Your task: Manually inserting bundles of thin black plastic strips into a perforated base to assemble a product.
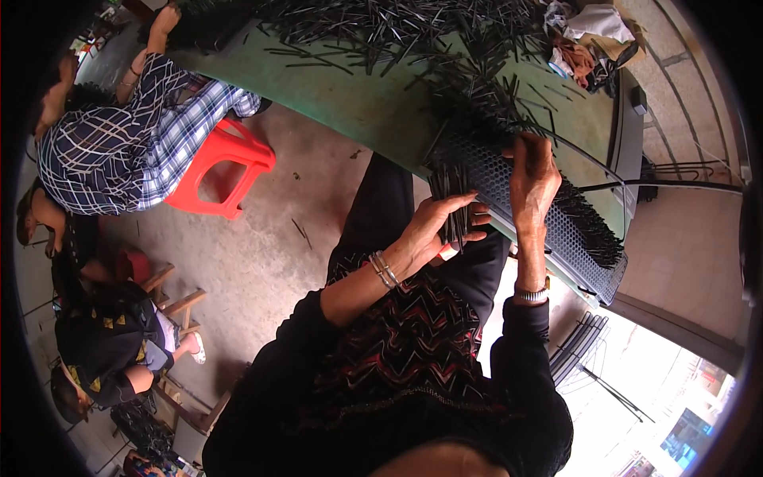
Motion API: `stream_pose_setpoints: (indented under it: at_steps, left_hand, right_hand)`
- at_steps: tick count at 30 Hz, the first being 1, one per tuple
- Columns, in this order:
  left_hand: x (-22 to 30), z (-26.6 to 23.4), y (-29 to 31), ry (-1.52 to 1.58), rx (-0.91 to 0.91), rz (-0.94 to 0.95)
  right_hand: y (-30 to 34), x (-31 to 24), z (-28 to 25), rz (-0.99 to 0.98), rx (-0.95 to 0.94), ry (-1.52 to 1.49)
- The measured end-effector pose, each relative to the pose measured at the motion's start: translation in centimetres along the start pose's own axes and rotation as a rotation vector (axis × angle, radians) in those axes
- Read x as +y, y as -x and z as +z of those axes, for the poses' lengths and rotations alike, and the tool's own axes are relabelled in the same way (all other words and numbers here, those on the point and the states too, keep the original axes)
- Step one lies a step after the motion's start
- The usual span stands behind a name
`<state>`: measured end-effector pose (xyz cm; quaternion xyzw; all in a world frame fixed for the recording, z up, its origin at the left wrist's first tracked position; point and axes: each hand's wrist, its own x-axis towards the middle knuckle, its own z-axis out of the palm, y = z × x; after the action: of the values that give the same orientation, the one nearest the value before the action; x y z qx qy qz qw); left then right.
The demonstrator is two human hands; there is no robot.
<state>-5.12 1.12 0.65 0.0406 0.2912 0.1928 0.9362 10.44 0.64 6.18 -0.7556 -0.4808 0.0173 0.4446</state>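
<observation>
My left hand (pixel 434 228) is wrapped round a bundle of thin black sticks (pixel 453 203), which stands up out of my grip at the table's near edge. A grey plate full of small holes (pixel 489 168) leans over that edge and runs down to the right. Over its middle, my right hand (pixel 534 172) is closed in a pinch; what the fingertips hold, if anything, is too small to make out. Many short black sticks (pixel 592 230) stand packed in the plate's holes, to the right of my right wrist.
Loose black sticks (pixel 350 32) lie heaped along the far side of the green table (pixel 334 94). Crumpled cloths and bags (pixel 592 48) sit at the back right. A black cable (pixel 660 185) crosses on the right. One person sits on a red stool (pixel 258 159) at left, others behind.
</observation>
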Motion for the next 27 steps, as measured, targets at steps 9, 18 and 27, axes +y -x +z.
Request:
stream_pose_setpoints:
  at_steps: [9, 18, 27]
  left_hand:
    - [-0.33, -0.25, -0.1, -0.017, 0.018, 0.012]
    - [-0.29, -0.44, -0.18, -0.004, 0.028, 0.01]
    - [-0.22, -0.24, 0.05, -0.024, 0.014, 0.002]
  right_hand:
    - [-0.2, -0.03, -0.17, -0.144, -0.014, 0.123]
    - [-0.25, -0.2, -0.43, -0.107, -0.027, 0.108]
    - [0.03, 0.26, -0.02, -0.158, 0.011, 0.118]
